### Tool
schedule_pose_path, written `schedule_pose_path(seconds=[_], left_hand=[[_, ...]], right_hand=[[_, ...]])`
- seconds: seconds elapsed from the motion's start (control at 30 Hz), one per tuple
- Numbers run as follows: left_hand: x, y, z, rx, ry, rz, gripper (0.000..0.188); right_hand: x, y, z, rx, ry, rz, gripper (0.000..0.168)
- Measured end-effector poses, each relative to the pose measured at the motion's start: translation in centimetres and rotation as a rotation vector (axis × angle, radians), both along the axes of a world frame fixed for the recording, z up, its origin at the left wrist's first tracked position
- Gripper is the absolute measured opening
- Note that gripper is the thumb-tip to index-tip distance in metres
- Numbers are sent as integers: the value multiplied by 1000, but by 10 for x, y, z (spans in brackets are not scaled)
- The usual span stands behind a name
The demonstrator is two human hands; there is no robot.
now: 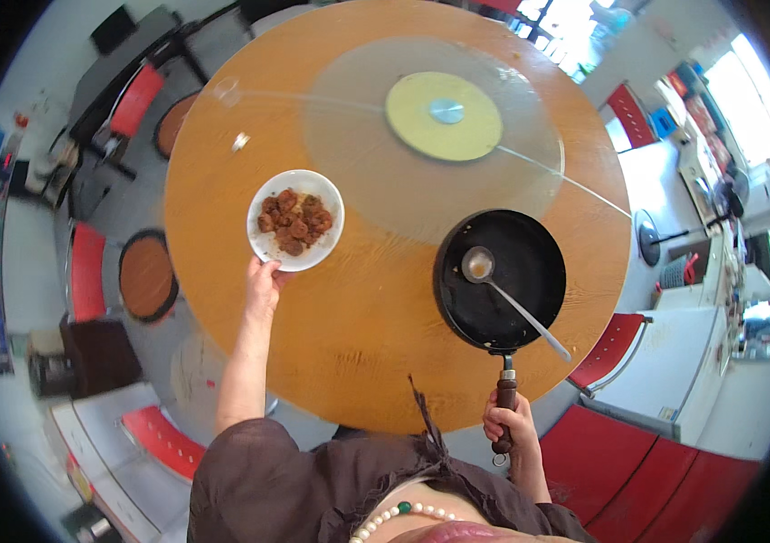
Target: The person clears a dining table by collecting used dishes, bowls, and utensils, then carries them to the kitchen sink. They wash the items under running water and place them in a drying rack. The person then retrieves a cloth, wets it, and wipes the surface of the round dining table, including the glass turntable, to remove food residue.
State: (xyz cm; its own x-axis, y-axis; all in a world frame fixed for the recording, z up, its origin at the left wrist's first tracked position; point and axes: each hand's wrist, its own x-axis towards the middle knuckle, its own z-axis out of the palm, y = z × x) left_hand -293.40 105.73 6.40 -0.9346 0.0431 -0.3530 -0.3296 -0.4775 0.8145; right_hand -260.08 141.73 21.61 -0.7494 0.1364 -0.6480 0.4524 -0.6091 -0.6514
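My left hand grips the near rim of a white plate, thumb on top. Browned chunks of cooked food are heaped in its middle. The plate is over the left half of the table; whether it rests on the wood I cannot tell. In my right hand is the dark brown handle of a black frying pan. A metal ladle lies in the pan, its handle crossing the right rim. Only small food scraps stick to the pan's dark inside.
The round wooden table carries a glass turntable with a yellow-green centre disc. A small white item and a clear glass stand at the upper left. Red chairs and round stools surround the table.
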Motion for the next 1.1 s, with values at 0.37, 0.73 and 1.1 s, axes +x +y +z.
schedule_pose_path(seconds=[0.37,0.73,1.1], left_hand=[[274,-61,48,-78,-20,398,34],[505,44,96,-147,6,796,39],[702,163,142,-117,85,1212,39]], right_hand=[[89,-2,-12,-8,61,325,28],[100,106,-8,-124,143,855,25],[167,172,60,-33,231,1152,25]])
